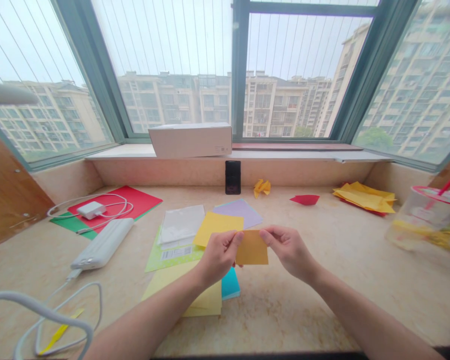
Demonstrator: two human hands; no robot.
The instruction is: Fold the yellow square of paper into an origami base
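Right now, the left hand [219, 257] and right hand [290, 250] pinch an orange paper square [252, 247] above the worktop [303, 320].
Both grips are closed on its sides, its edges slightly tilted; off right, a clear plastic cup [429, 217] holds yellow paper.

The left hand [219, 256] and right hand [289, 251] pinch an orange paper square [252, 248]; a yellow paper sheet [217, 228] lies just beyond the fingers [269, 235].
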